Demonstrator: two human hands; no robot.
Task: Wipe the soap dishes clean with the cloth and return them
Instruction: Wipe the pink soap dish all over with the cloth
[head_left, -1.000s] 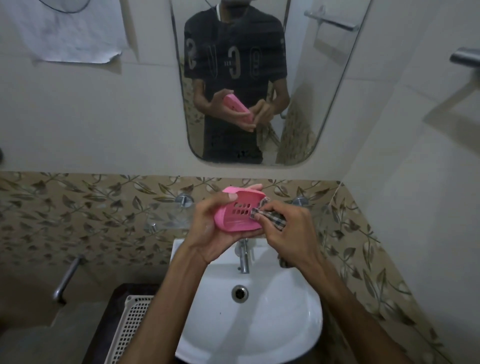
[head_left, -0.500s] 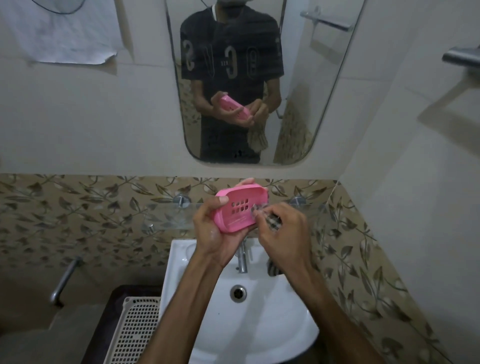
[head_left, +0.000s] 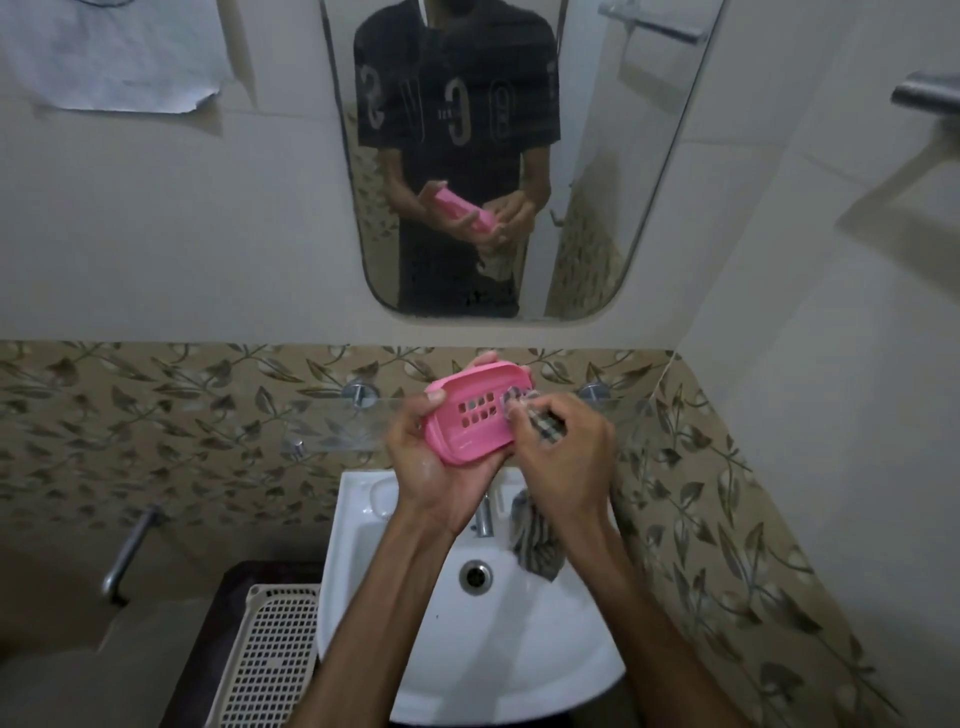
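Note:
A pink soap dish (head_left: 467, 415) with drain slots is held above the basin, its inside tilted toward me. My left hand (head_left: 436, 467) grips it from below and the left, thumb on its rim. My right hand (head_left: 563, 452) pinches a checked cloth (head_left: 535, 540) and presses a bunched corner against the dish's right end. The rest of the cloth hangs down under my right hand, over the basin.
A white washbasin (head_left: 467, 649) with a chrome tap (head_left: 483, 514) lies below. A glass shelf (head_left: 332, 421) runs along the leaf-patterned tiles behind the hands. A white perforated basket (head_left: 270, 654) stands lower left. A mirror (head_left: 519, 156) hangs above; the side wall is close on the right.
The dish has tilted so its long side lies more level. My right hand with the cloth has shifted to the dish's right end, and more cloth hangs below it.

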